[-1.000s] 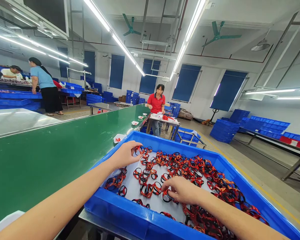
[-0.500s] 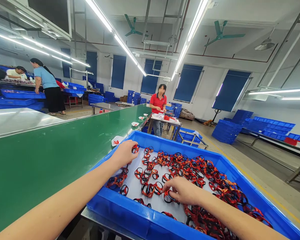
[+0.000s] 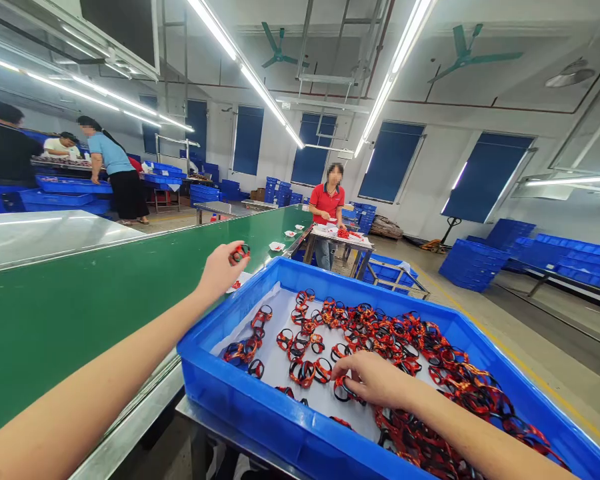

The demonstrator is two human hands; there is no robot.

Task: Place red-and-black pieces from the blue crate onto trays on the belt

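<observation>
My left hand (image 3: 217, 272) pinches a red-and-black ring-shaped piece (image 3: 241, 253) between thumb and fingers. It is raised over the edge of the green conveyor belt (image 3: 145, 293), just above a small white dish (image 3: 237, 284) with red bits in it. Inside the blue plastic crate (image 3: 250, 393), my right hand (image 3: 375, 380) has its thumb and fingers curled on another ring-shaped piece (image 3: 342, 391) resting on the white liner. Many similar red, orange and black pieces (image 3: 380, 333) lie around it, heaped more thickly toward the right side.
More small white dishes (image 3: 277, 247) stand along the belt. A co-worker in a red shirt (image 3: 327, 203) is at a small table (image 3: 347, 241) beyond the crate. Stacked blue crates (image 3: 473, 263) stand at right; other people work at far left.
My left hand has lifted a ring-shaped piece out of the crate and moved left and up, over the belt's edge. My right hand stays at the same piece. The view has shifted slightly.
</observation>
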